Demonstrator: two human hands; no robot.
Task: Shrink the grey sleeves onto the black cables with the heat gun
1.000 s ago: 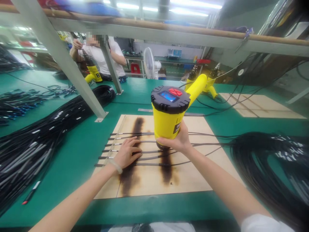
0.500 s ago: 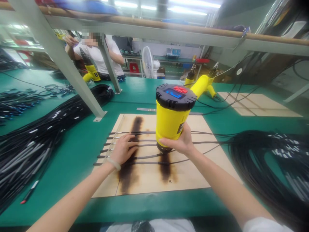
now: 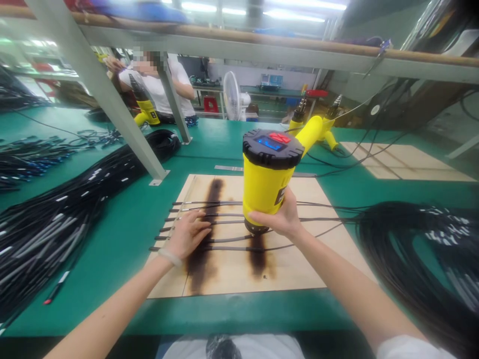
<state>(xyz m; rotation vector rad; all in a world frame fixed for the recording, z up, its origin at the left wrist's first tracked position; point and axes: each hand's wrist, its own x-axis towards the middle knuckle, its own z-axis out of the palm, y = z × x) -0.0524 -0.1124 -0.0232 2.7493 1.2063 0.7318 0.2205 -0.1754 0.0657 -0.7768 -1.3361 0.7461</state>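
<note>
My right hand (image 3: 280, 215) is wrapped round the barrel of a yellow heat gun (image 3: 264, 189), whose black cap with a blue display and red buttons faces up. The gun's dark nozzle (image 3: 256, 227) points down, just over the black cables (image 3: 228, 248) laid side by side across a wooden board (image 3: 299, 271). My left hand (image 3: 189, 232) rests over the same cables near their left ends, fingers stretched out and apart, fingertips touching them. Whether it pinches a cable is hidden. Dark scorch marks (image 3: 196, 271) streak the board under the cables.
Bundled cables (image 3: 56, 214) lie at the left, and a large coil (image 3: 404, 249) at the right. More yellow heat guns (image 3: 151, 113) stand further back. A metal post (image 3: 101, 94) rises from the green table (image 3: 232, 314). Across it a person (image 3: 174, 82) works beside a white fan (image 3: 232, 97).
My left hand has shifted slightly left and down over the cables. The right hand and heat gun stay nearly in place, while the whole view has moved a little.
</note>
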